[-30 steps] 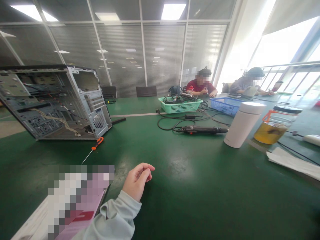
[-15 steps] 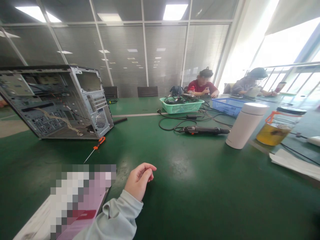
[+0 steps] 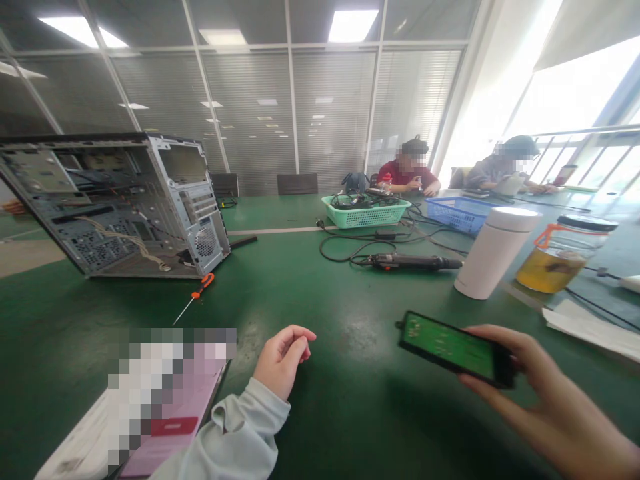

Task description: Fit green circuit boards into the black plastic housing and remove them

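Black-rimmed, green-faced rectangular device (image 3: 450, 348) could slip, I judge: bare right hand (image 3: 550, 397) pinches its edges near one end only; left hand (image 3: 280, 363) curls loosely, apparently empty.

I look across a green-topped table (image 3: 350, 413) in an office-style electronics workshop, with an open-sided computer case (image 3: 125, 207), an electric screwdriver (image 3: 415, 262), a basket (image 3: 367, 217) of cables (image 3: 361, 199) and glass partitions (image 3: 250, 80).
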`<action>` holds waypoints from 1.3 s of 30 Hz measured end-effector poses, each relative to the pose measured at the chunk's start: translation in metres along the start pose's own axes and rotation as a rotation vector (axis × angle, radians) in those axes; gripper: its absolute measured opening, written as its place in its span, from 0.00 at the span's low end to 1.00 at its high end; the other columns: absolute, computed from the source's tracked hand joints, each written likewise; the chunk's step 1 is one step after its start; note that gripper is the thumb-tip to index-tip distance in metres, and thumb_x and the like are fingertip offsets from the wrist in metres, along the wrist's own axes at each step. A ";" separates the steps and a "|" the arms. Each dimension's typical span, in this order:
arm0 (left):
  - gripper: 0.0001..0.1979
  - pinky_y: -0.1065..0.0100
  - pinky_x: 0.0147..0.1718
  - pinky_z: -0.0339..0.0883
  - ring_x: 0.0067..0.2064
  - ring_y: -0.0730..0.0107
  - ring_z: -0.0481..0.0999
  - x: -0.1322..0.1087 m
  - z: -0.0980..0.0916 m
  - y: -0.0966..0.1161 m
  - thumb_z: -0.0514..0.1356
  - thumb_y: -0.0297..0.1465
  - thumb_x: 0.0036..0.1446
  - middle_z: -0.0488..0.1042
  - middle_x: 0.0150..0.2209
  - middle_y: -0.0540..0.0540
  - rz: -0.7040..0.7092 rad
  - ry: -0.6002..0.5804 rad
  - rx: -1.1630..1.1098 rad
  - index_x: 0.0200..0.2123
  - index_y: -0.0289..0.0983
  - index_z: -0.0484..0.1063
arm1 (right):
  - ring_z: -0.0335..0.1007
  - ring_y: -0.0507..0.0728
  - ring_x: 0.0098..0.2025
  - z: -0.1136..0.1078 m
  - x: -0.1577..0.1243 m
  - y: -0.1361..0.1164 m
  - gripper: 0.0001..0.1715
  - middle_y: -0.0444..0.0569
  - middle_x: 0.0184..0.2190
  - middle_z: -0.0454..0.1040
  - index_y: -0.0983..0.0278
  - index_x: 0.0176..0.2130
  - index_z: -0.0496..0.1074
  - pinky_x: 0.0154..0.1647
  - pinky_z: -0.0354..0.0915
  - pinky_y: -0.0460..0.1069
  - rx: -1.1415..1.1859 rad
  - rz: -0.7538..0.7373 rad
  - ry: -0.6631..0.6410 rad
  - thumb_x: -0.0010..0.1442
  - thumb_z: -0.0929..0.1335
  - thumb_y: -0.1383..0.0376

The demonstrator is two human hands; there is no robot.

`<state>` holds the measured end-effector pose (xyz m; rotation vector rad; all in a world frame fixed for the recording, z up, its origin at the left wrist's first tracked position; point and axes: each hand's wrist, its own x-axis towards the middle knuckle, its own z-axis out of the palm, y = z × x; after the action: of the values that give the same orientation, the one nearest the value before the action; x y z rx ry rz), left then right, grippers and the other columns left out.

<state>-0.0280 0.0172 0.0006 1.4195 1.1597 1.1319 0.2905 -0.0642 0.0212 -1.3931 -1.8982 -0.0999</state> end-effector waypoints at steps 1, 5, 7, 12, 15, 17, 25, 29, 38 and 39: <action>0.09 0.71 0.26 0.62 0.25 0.73 0.67 0.000 0.000 0.000 0.56 0.33 0.49 0.67 0.20 0.52 -0.001 0.010 0.001 0.28 0.35 0.73 | 0.65 0.59 0.39 0.013 0.011 -0.015 0.23 0.52 0.42 0.65 0.62 0.52 0.59 0.34 0.67 0.49 0.049 -0.113 -0.037 0.66 0.60 0.49; 0.13 0.70 0.26 0.63 0.33 0.66 0.70 -0.001 0.002 -0.003 0.52 0.36 0.51 0.70 0.27 0.47 0.021 0.200 -0.025 0.31 0.35 0.73 | 0.60 0.59 0.46 0.058 0.047 -0.067 0.10 0.53 0.45 0.62 0.64 0.48 0.58 0.44 0.63 0.52 0.230 -0.390 -0.201 0.66 0.59 0.65; 0.16 0.69 0.29 0.63 0.37 0.64 0.70 0.000 0.002 -0.005 0.49 0.38 0.54 0.70 0.32 0.45 0.041 0.315 -0.034 0.35 0.36 0.73 | 0.59 0.59 0.46 0.075 0.056 -0.081 0.10 0.52 0.45 0.62 0.64 0.46 0.59 0.44 0.62 0.53 0.292 -0.413 -0.223 0.64 0.61 0.68; 0.19 0.64 0.37 0.61 0.41 0.61 0.69 0.001 0.002 -0.009 0.45 0.41 0.57 0.71 0.36 0.45 0.103 0.368 0.001 0.38 0.38 0.71 | 0.59 0.59 0.46 0.100 0.056 -0.087 0.14 0.49 0.45 0.63 0.63 0.45 0.61 0.46 0.61 0.53 0.402 -0.324 -0.190 0.58 0.65 0.70; 0.19 0.64 0.40 0.60 0.41 0.61 0.70 -0.001 0.003 -0.008 0.46 0.41 0.58 0.73 0.37 0.45 0.144 0.312 0.016 0.37 0.38 0.71 | 0.61 0.58 0.44 0.104 0.050 -0.087 0.13 0.48 0.43 0.64 0.63 0.45 0.62 0.44 0.61 0.52 0.477 -0.215 -0.162 0.58 0.65 0.67; 0.19 0.64 0.40 0.61 0.42 0.61 0.70 -0.001 0.002 -0.007 0.47 0.42 0.57 0.73 0.38 0.45 0.143 0.276 -0.002 0.38 0.38 0.71 | 0.63 0.57 0.40 0.104 0.048 -0.089 0.14 0.48 0.40 0.65 0.64 0.43 0.64 0.41 0.62 0.50 0.591 -0.041 -0.155 0.57 0.66 0.62; 0.26 0.64 0.37 0.63 0.44 0.60 0.70 0.003 -0.003 -0.011 0.44 0.47 0.57 0.74 0.41 0.42 0.054 0.173 -0.106 0.42 0.36 0.72 | 0.66 0.50 0.23 0.083 0.068 -0.107 0.19 0.49 0.29 0.68 0.70 0.42 0.63 0.20 0.65 0.39 1.486 1.351 -0.603 0.70 0.57 0.56; 0.25 0.66 0.34 0.64 0.40 0.61 0.70 0.004 -0.001 -0.011 0.46 0.47 0.55 0.73 0.35 0.44 0.025 0.205 -0.152 0.39 0.36 0.73 | 0.66 0.51 0.20 0.073 0.076 -0.106 0.28 0.51 0.26 0.68 0.71 0.36 0.66 0.17 0.66 0.40 1.583 1.500 -0.633 0.72 0.54 0.52; 0.27 0.63 0.36 0.64 0.39 0.60 0.72 0.000 0.000 -0.008 0.46 0.49 0.56 0.74 0.37 0.42 -0.008 0.032 -0.005 0.45 0.36 0.71 | 0.69 0.53 0.26 0.082 0.070 -0.082 0.16 0.50 0.30 0.67 0.69 0.43 0.60 0.21 0.66 0.40 1.302 0.940 -0.599 0.64 0.64 0.58; 0.26 0.63 0.38 0.64 0.41 0.60 0.71 -0.002 0.000 -0.006 0.46 0.48 0.56 0.74 0.40 0.42 0.004 -0.001 0.033 0.47 0.37 0.70 | 0.69 0.55 0.28 0.083 0.068 -0.078 0.20 0.50 0.32 0.67 0.69 0.42 0.60 0.24 0.67 0.41 1.205 0.754 -0.569 0.59 0.68 0.57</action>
<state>-0.0285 0.0163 -0.0059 1.4480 1.1808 1.1195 0.1731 -0.0028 0.0321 -1.1393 -1.1918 1.6441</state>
